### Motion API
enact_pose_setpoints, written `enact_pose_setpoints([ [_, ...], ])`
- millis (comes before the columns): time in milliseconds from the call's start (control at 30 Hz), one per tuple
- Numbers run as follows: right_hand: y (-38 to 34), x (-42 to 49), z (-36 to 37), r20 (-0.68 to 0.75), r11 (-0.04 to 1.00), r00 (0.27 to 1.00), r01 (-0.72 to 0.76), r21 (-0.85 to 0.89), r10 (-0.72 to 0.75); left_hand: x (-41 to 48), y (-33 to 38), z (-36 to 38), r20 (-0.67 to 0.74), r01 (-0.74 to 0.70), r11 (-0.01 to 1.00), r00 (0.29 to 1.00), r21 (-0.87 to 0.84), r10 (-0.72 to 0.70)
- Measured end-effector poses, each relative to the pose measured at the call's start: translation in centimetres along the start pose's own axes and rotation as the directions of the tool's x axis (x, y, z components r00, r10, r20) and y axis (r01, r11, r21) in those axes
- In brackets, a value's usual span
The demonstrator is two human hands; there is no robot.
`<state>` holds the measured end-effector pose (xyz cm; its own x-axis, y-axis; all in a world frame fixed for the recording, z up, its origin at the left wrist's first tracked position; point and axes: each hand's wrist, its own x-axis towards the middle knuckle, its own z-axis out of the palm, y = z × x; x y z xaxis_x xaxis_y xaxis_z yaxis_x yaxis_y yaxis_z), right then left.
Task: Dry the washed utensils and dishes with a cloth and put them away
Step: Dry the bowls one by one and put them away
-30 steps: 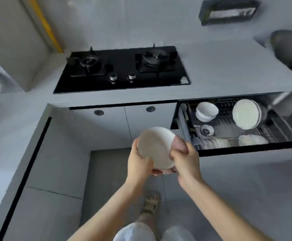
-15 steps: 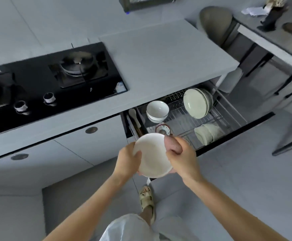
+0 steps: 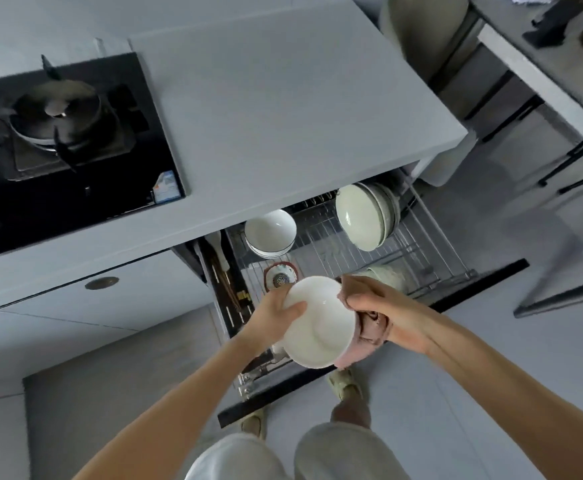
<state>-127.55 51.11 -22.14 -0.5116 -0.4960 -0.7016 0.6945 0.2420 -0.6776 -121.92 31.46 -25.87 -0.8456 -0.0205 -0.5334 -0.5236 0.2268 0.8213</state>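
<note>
Person standing at the pulled-out drawer, 1 sandal showing on the floor below the hands.

Both hands working at drawer height:
- left hand gripping the left rim of the white bowl, thumb lying on the inner face, fingers going behind it
- right hand bunching the pink cloth in curled fingers and pressing it on the bowl's right rim
- bowl tilting, inside facing up toward the camera, hanging over the near part of the drawer and touching nothing in it

Inside the drawer, going farther:
- narrow left compartment holding long utensils, too dark to identify
- small patterned dish lying on the wire rack, just beyond the bowl
- stack of bowls sitting at far left of the rack
- upright plates standing on edge at far right

Beyond that, the grey countertop is overhanging the drawer's back. Black gas hob sitting far left. Chair standing at far right, past the counter end.
</note>
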Motion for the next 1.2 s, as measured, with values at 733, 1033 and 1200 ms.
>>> enact_pose_setpoints([
  [733,0.5,18.9,-12.5,-0.118,0.518,0.977,-0.008,-0.855,-0.18,9.5,-1.3,3.5,-0.509,0.104,0.862,0.769,-0.496,-0.386],
  [1033,8.2,23.5,-8.7,-0.083,0.131,0.979,-0.059,-0.99,-0.185,7.2,-4.1,3.0,-0.568,0.089,0.848,0.706,-0.522,-0.424],
  [1200,10.8,23.8,-8.2,-0.281,0.366,0.956,-0.234,-0.901,-0.08,5.5,-6.0,2.7,-0.577,0.1,0.815,0.657,-0.571,-0.485],
])
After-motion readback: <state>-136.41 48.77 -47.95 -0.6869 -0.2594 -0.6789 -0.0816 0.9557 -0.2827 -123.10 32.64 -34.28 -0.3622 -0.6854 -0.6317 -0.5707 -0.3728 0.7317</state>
